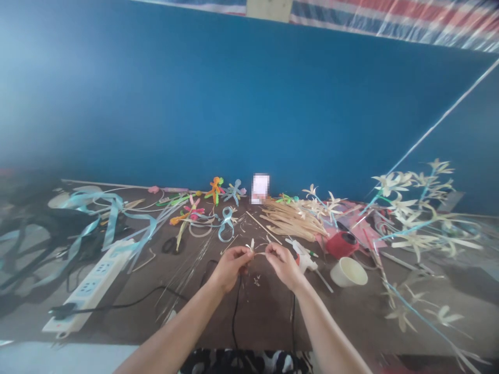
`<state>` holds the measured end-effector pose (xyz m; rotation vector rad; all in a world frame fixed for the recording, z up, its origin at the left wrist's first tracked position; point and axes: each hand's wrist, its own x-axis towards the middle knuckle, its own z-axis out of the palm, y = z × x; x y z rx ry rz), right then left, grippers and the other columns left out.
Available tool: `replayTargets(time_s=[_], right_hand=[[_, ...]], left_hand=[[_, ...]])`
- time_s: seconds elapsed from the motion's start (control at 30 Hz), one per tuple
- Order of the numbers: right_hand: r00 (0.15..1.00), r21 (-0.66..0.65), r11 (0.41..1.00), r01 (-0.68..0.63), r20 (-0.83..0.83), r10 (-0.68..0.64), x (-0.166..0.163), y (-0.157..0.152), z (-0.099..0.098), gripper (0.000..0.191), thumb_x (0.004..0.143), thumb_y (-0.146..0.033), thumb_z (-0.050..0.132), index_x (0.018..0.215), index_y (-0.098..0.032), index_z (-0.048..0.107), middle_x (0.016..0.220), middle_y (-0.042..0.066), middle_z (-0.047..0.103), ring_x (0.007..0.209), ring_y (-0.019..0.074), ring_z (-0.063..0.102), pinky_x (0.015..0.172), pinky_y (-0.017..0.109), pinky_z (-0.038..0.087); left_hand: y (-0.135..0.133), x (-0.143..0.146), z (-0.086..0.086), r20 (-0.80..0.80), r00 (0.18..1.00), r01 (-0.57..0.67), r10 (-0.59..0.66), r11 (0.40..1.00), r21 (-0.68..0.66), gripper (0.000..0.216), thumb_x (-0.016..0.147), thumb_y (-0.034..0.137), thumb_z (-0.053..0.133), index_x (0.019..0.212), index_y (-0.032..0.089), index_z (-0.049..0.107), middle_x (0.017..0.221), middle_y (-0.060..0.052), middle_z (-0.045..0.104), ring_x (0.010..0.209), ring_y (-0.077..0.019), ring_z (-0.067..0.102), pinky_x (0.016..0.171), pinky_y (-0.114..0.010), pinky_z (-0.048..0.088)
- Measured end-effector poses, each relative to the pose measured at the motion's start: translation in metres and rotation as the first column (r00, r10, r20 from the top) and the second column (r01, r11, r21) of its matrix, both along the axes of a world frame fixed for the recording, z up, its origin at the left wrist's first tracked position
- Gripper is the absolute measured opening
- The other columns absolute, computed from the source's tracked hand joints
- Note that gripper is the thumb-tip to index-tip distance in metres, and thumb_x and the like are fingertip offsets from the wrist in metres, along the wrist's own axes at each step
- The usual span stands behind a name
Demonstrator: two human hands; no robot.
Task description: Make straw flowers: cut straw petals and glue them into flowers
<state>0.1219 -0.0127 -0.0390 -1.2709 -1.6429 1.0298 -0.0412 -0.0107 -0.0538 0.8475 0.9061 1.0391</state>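
Both hands are close together over the middle of the brown table. My left hand (233, 267) is closed in a pinch on a small pale flower (251, 244) whose narrow petals stand up above the fingertips. A thin pale strip (260, 253) bridges the short gap between the hands. Its other end is pinched in the fingers of my right hand (284, 264). Just right of that hand lies a white glue gun (306, 259), partly hidden behind it. Behind the hands spreads a pile of dry tan strips (294, 221).
A white power strip (93, 285) with a black cord lies left. Black scissors (172, 245), blue ribbon (114, 213) and pipe-cleaner figures (215, 190) are behind it. Right stand a pale cup (349, 272), a red roll (341, 244) and branches of pale flowers (405, 200). A blue wall (249, 104) closes the back.
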Motion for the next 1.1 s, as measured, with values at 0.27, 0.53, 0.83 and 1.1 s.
replayTargets(time_s=[0.27,0.53,0.83,1.1], right_hand=[[0.89,-0.245,0.968,-0.049,-0.45,-0.069,-0.01,-0.001,-0.006,0.011,0.074,-0.028,0.047,0.069,-0.018,0.046,0.054,-0.007,0.035,0.039,0.0038,0.026,0.034,0.016,0.016],[0.885,-0.204,0.977,0.06,-0.441,-0.147,-0.027,-0.012,-0.003,0.02,0.069,-0.035,0.057,0.073,-0.016,0.054,0.052,-0.006,0.041,0.038,0.0028,0.028,0.034,0.016,0.02],[0.951,-0.078,0.987,0.14,-0.268,-0.156,-0.025,-0.013,0.013,0.025,0.071,-0.038,0.053,0.069,-0.015,0.06,0.056,0.0,0.054,0.051,0.01,0.046,0.046,0.02,0.034],[0.973,-0.021,0.992,0.128,-0.19,-0.129,-0.024,-0.015,0.017,0.021,0.074,-0.034,0.05,0.069,-0.015,0.057,0.065,0.001,0.058,0.06,0.0125,0.051,0.057,0.022,0.038]], left_hand=[[-0.007,0.003,-0.002,0.055,0.998,-0.026,0.022,0.997,0.073,0.013,0.066,0.026,0.062,0.067,0.014,0.057,0.057,0.002,0.051,0.048,-0.0057,0.043,0.046,-0.018,0.035],[-0.009,0.009,0.001,-0.058,0.982,-0.166,0.181,0.967,0.193,0.015,0.064,0.027,0.063,0.07,0.014,0.06,0.053,0.003,0.053,0.047,-0.007,0.044,0.047,-0.019,0.036],[-0.013,0.008,0.002,-0.043,0.984,-0.169,0.174,0.979,0.11,0.02,0.061,0.032,0.065,0.068,0.014,0.061,0.05,0.002,0.055,0.045,-0.0089,0.047,0.047,-0.021,0.037],[-0.014,0.006,0.001,-0.038,0.987,-0.154,0.159,0.982,0.111,0.017,0.061,0.029,0.065,0.068,0.013,0.063,0.051,0.001,0.057,0.046,-0.0094,0.049,0.047,-0.021,0.038]])
